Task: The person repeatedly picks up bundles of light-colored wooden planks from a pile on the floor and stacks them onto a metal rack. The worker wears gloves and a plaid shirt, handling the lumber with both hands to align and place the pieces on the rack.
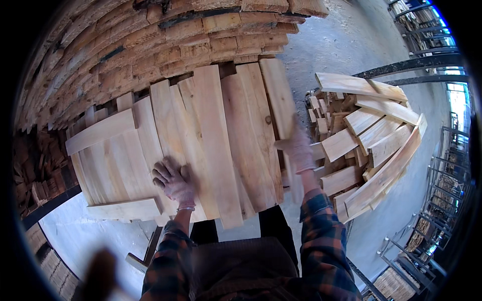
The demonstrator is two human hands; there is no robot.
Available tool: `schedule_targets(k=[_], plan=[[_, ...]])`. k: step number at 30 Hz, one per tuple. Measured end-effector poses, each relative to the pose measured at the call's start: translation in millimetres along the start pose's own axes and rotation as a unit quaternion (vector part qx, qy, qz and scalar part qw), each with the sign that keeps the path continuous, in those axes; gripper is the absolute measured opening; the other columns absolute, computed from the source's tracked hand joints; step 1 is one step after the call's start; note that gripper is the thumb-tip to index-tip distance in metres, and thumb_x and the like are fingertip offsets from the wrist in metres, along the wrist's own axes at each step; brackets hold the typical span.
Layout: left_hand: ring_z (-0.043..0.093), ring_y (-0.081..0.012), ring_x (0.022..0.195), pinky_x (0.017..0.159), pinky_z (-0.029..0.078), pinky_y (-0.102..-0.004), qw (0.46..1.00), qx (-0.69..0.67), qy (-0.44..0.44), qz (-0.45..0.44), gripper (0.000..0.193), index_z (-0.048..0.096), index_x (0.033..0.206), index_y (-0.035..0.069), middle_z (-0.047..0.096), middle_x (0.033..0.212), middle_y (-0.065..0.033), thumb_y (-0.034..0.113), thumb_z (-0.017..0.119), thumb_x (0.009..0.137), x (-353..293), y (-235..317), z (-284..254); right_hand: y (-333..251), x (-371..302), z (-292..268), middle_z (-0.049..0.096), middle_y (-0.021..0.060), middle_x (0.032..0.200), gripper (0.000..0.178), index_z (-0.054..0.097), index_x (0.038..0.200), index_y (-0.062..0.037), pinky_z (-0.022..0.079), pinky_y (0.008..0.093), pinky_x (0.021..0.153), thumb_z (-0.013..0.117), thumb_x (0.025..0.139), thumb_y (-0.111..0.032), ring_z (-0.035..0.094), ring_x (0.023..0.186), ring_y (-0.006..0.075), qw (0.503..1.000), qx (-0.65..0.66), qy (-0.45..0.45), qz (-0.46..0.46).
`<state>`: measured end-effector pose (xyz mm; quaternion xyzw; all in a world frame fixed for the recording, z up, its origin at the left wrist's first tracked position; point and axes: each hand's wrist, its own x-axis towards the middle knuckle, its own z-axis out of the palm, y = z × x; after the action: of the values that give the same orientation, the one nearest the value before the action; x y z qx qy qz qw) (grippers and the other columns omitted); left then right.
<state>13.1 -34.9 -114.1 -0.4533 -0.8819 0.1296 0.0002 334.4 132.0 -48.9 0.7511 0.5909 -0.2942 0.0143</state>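
Note:
My gloved left hand (pixel 173 181) lies on top of a row of pale wooden boards (pixel 186 130), fingers slightly apart and holding nothing. At the row's right edge, my gloved right hand (pixel 299 149) is closed on a narrow wooden board (pixel 277 93). That board is smeared by motion at its near end, and most of my right fingers are hidden or blurred. One longer board (pixel 213 135) lies over the others between my hands and sticks out toward me. Two short boards, an upper one (pixel 103 131) and a lower one (pixel 123 208), lie crosswise at the left.
A high stack of rough timber (pixel 201 37) rises right behind the boards. To the right, a pile of loose boards and offcuts (pixel 351 145) stands at arm's reach. Metal racks (pixel 442 185) line the far right. A blurred dark shape (pixel 100 273) is at the lower left.

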Motion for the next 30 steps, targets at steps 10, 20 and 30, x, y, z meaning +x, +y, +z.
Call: schedule_targets(k=[10, 20, 30], plan=[[0.019, -0.0441, 0.139, 0.112, 0.016, -0.0546, 1.000, 0.024, -0.013, 0.002, 0.078, 0.016, 0.150, 0.009, 0.019, 0.152, -0.0237, 0.056, 0.040, 0.092, 2, 6, 7, 55, 43, 57, 0.060, 0.0202, 0.102, 0.070, 0.042, 0.142, -0.0153, 0.047, 0.0405, 0.082, 0.072, 0.079, -0.020, 0.059, 0.094, 0.0316, 0.967, 0.109, 0.140, -0.181], [0.025, -0.0458, 0.134, 0.107, 0.022, -0.0564, 1.000, 0.006, 0.011, 0.006, 0.074, 0.024, 0.147, 0.007, 0.027, 0.146, -0.0251, 0.053, 0.043, 0.091, 6, -9, -11, -3, 24, 28, 0.062, 0.0219, 0.103, 0.063, 0.042, 0.141, -0.0134, 0.050, 0.0435, 0.081, 0.064, 0.084, -0.027, 0.061, 0.094, 0.0377, 0.983, -0.153, 0.068, -0.080], [0.029, -0.0433, 0.133, 0.106, 0.025, -0.0544, 0.998, -0.048, 0.020, 0.034, 0.071, 0.027, 0.147, 0.012, 0.031, 0.145, -0.0230, 0.051, 0.045, 0.092, 0, 4, -18, -161, -97, 117, 0.053, 0.0217, 0.115, 0.108, 0.028, 0.147, -0.0200, 0.049, 0.0423, 0.085, 0.083, 0.056, -0.034, 0.057, 0.108, 0.0365, 0.993, -0.100, 0.059, -0.013]])
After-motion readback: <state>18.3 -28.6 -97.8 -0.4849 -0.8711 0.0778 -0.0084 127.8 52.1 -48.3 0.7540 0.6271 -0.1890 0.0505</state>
